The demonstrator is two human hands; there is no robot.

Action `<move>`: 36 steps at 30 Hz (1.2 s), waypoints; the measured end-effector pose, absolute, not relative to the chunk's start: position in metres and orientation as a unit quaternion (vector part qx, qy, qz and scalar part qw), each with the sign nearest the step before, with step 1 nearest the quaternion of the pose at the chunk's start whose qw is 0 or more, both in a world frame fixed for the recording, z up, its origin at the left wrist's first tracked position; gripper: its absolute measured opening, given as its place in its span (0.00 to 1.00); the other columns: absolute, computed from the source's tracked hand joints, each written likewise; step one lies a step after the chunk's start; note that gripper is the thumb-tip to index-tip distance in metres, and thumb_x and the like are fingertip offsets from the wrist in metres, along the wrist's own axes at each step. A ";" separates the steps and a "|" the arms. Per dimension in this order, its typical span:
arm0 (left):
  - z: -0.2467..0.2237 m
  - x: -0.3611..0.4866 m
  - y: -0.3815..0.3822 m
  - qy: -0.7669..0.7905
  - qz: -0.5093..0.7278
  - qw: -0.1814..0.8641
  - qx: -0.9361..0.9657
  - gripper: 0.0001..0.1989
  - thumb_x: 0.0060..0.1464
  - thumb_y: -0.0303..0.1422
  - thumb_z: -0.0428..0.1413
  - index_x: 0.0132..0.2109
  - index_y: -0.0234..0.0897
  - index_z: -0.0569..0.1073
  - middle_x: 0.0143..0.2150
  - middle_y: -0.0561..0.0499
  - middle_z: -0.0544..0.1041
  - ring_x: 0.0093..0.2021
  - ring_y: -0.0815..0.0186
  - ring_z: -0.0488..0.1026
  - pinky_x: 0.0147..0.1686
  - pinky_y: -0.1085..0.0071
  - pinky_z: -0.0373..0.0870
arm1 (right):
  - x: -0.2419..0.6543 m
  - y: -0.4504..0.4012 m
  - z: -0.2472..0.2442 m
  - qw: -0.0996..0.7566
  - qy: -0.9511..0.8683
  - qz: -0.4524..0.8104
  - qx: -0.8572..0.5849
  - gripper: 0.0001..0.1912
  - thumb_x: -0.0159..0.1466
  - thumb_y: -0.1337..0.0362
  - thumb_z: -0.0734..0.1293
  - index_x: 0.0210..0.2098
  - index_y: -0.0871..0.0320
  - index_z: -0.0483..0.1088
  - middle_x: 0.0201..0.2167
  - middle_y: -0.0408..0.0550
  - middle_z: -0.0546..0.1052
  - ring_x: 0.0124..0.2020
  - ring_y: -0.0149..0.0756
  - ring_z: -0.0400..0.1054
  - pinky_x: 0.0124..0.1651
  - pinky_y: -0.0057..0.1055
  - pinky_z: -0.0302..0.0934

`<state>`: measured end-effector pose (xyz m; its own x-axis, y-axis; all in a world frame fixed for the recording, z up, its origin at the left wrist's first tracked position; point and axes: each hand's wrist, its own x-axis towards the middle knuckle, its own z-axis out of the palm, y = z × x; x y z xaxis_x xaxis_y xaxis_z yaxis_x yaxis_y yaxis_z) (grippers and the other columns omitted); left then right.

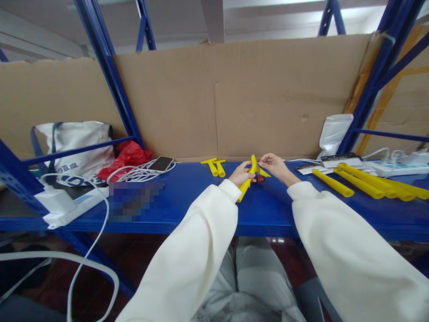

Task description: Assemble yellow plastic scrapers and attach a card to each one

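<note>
A tall brown cardboard sheet [268, 89] stands along the back of the blue metal tabletop [187, 197], between slanting blue metal posts [109, 67]. At the left sits a white cloth tote bag [80, 145] with dark blue handles and dark lettering, a crumpled red plastic bag [129, 156] beside it. A black-screened phone [161, 164] lies on coiled white cable [134, 174]. Nearer the front edge, a blocky white adapter [55, 200] is plugged into a long white power strip [82, 206]. A shiny white plastic pouch [335, 134] stands upright near the right-hand post.
</note>
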<state>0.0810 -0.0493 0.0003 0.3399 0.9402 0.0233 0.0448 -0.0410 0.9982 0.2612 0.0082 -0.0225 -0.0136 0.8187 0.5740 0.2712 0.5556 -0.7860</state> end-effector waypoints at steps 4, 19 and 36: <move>-0.001 0.080 -0.050 0.399 0.380 0.555 0.624 0.37 0.50 0.16 0.54 0.67 0.36 0.59 0.44 0.46 0.78 0.23 0.73 0.71 0.20 0.77 0.65 | 0.260 0.002 -0.020 0.573 -0.663 0.274 -0.397 0.21 0.45 0.53 0.77 0.27 0.55 0.65 0.27 0.42 0.74 0.33 0.34 0.69 0.45 0.38 0.68; -0.006 0.080 -0.045 0.390 0.366 0.549 0.642 0.38 0.48 0.17 0.57 0.66 0.38 0.62 0.45 0.43 0.80 0.26 0.69 0.75 0.22 0.76 0.69 | 0.257 -0.011 -0.015 0.540 -0.670 0.302 -0.411 0.22 0.46 0.52 0.77 0.31 0.55 0.65 0.29 0.42 0.73 0.34 0.34 0.69 0.43 0.37 0.67; 0.007 0.079 -0.050 0.475 0.482 0.574 0.462 0.32 0.55 0.17 0.51 0.65 0.39 0.60 0.44 0.46 0.78 0.25 0.72 0.74 0.21 0.78 0.65 | 0.267 -0.016 -0.014 0.265 -0.788 0.207 -0.516 0.18 0.52 0.48 0.74 0.26 0.57 0.76 0.27 0.47 0.78 0.33 0.40 0.72 0.41 0.34 0.65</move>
<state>0.0792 -0.0500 0.0068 0.0848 0.9913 -0.1002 -0.1148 0.1096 0.9873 0.2672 -0.0162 -0.0141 -0.3272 0.9227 0.2039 0.7025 0.3818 -0.6005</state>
